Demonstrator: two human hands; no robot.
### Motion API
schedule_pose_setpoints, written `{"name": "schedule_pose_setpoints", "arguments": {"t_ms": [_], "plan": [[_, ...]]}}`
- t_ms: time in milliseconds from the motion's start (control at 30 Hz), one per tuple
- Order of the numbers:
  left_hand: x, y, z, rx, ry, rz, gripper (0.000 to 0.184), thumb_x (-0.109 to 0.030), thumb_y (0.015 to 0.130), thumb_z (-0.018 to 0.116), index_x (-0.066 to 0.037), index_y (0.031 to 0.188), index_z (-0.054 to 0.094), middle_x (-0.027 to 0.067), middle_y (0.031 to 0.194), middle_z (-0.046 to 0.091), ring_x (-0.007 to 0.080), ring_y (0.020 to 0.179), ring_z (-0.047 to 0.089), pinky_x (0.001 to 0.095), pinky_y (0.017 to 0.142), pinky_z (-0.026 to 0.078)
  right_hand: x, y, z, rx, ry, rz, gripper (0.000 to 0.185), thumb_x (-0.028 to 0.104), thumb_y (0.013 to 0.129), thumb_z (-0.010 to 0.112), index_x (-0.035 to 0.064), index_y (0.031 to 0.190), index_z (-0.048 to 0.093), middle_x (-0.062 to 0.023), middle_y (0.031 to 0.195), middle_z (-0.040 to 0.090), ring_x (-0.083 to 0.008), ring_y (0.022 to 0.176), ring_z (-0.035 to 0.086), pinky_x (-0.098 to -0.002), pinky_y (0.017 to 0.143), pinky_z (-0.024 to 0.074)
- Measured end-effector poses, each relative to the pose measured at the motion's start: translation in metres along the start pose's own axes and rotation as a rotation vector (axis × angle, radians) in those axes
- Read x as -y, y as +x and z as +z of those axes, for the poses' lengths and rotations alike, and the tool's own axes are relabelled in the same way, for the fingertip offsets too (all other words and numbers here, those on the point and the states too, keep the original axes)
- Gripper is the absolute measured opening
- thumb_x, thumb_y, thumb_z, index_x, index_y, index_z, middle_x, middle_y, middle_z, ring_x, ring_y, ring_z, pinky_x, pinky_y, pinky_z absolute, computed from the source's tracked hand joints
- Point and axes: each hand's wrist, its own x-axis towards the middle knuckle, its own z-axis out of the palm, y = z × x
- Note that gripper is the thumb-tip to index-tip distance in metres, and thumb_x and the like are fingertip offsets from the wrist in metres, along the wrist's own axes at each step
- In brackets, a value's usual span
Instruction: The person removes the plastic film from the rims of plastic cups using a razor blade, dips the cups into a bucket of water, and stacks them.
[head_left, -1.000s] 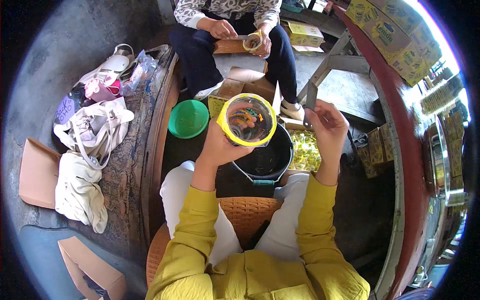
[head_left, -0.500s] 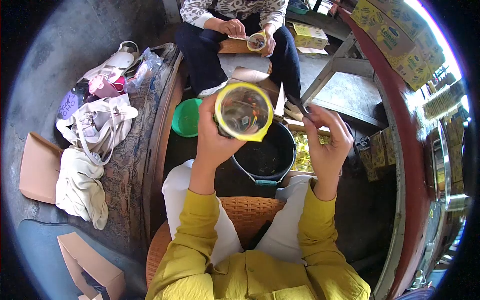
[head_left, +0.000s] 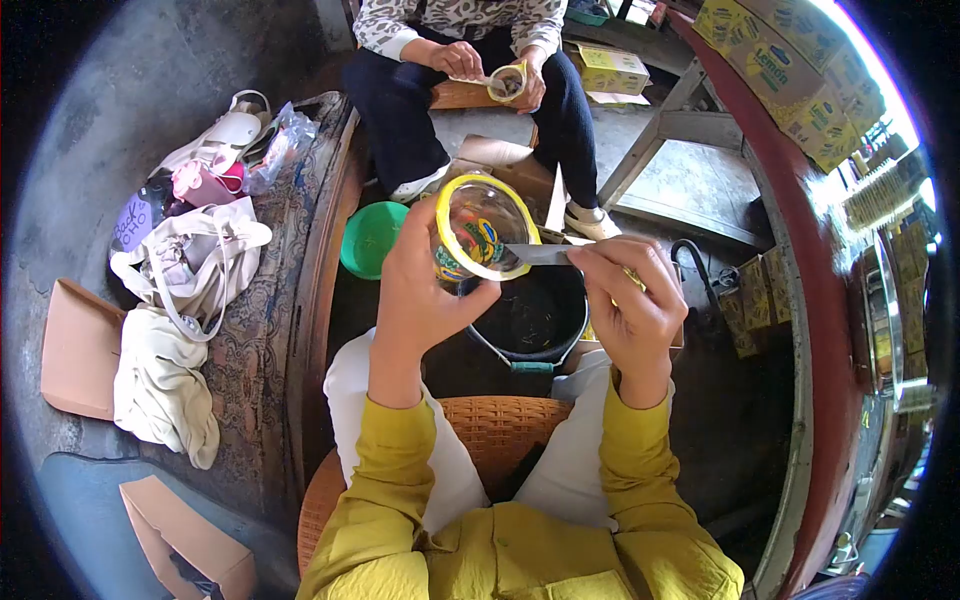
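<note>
A clear plastic cup (head_left: 484, 228) with a yellow rim and a printed label is tilted with its mouth toward me. Wrapped round its left side is my left hand (head_left: 415, 275). My right hand (head_left: 632, 300) pinches a flat metal blade (head_left: 540, 255), whose tip lies at the cup's right rim. Below the cup stands a black bucket (head_left: 530, 320) with a green grip on its handle.
Across from me a seated person (head_left: 460, 60) holds a similar cup (head_left: 507, 82) and a thin tool. A green basin (head_left: 372, 240) is left of the bucket. Bags (head_left: 200, 250) lie on the left bench; lemon-printed cartons (head_left: 785, 75) are upper right.
My right hand has moved left and brought the blade from beside the cup to its rim. The cup has turned and tilted in my left hand.
</note>
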Motion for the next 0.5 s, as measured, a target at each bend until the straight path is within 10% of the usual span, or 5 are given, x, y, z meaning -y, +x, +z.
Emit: {"name": "schedule_pose_setpoints", "arguments": {"t_ms": [500], "plan": [[-0.025,0.007,-0.007,0.011,0.035,0.120,0.057,-0.006,0.056,0.072,-0.005,0.109,0.052,0.0110,0.098,0.057,0.0250,0.081,0.059,0.0312,0.071,0.048,-0.009,-0.005,0.008,-0.001,-0.053,-0.077,0.027,-0.001,0.059,0.061,0.0065,0.085,0.065,-0.0026,0.080,0.059,-0.0187,0.073,0.059,-0.0300,0.061,0.0466]]}}
